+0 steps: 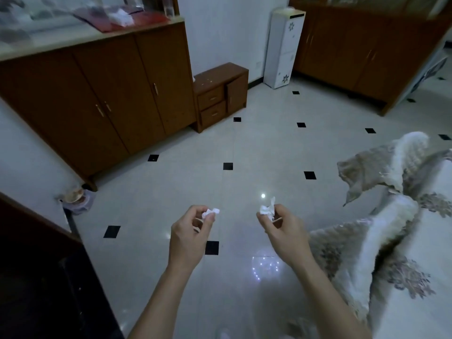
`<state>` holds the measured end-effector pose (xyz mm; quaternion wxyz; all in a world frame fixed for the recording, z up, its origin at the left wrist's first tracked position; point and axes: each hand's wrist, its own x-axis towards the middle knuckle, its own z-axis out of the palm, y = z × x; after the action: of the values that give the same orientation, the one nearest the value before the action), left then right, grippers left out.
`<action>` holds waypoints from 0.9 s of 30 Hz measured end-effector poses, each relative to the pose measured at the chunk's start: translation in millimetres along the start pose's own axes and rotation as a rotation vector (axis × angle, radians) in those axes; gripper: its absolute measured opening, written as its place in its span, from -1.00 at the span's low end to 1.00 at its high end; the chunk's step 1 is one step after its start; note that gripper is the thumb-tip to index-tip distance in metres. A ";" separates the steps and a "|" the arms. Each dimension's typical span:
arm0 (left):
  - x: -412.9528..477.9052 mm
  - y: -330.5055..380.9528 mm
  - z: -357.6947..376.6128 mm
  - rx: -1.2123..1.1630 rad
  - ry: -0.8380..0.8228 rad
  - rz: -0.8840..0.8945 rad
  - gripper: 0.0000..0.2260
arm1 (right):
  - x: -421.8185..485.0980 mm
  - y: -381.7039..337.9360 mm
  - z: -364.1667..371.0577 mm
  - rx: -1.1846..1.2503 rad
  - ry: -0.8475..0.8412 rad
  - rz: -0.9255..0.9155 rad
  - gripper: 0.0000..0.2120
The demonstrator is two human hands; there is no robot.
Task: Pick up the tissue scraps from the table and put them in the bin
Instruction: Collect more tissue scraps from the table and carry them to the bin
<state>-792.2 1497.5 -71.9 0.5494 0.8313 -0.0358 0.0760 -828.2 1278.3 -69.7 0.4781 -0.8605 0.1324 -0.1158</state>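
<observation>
My left hand (189,234) pinches a small crumpled white tissue scrap (210,212) between thumb and fingertips. My right hand (283,231) pinches another white tissue scrap (267,208), a slightly bigger wad with a point sticking up. Both hands are held out over the tiled floor, about a hand's width apart. A small bin (78,200) with a clear liner and something brownish inside stands on the floor at the left, by the foot of the wooden cabinet.
A long brown cabinet (97,94) lines the left wall, with a low drawer unit (220,96) beside it. A white water dispenser (283,47) stands at the back. A floral-covered sofa or bed (396,241) fills the right. A dark table edge (49,265) is at lower left.
</observation>
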 end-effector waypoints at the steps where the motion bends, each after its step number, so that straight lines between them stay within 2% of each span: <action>1: 10.7 -2.7 1.5 -0.003 -0.004 -0.004 -0.82 | 7.1 0.3 4.4 0.007 -0.003 0.007 -0.64; 5: 48.7 -12.3 10.6 -0.004 -0.055 -0.028 -0.89 | 42.7 2.8 16.5 -0.013 0.001 0.036 -0.66; 10: 103.0 -20.4 26.7 -0.016 -0.091 0.004 -0.80 | 97.6 8.9 25.6 0.004 0.001 0.074 -0.61; 14: 158.6 -22.3 52.2 0.003 -0.116 0.016 -0.90 | 154.7 17.8 29.7 0.019 -0.009 0.092 -0.62; 17: 207.1 -18.1 78.5 0.013 -0.135 0.022 -0.88 | 206.3 24.6 27.0 0.018 -0.004 0.116 -0.64; 19: 242.5 -11.0 99.7 0.008 -0.151 0.008 -0.94 | 245.2 26.1 18.9 0.039 0.004 0.127 -0.64; 27: 356.7 35.4 190.9 -0.046 -0.202 0.060 -0.87 | 379.4 30.8 -39.9 0.057 0.140 0.137 -0.68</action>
<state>-429.0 1316.7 -54.0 0.5592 0.8206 -0.1179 0.0074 -488.9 1102.6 -47.8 0.4987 -0.8253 0.2208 -0.1462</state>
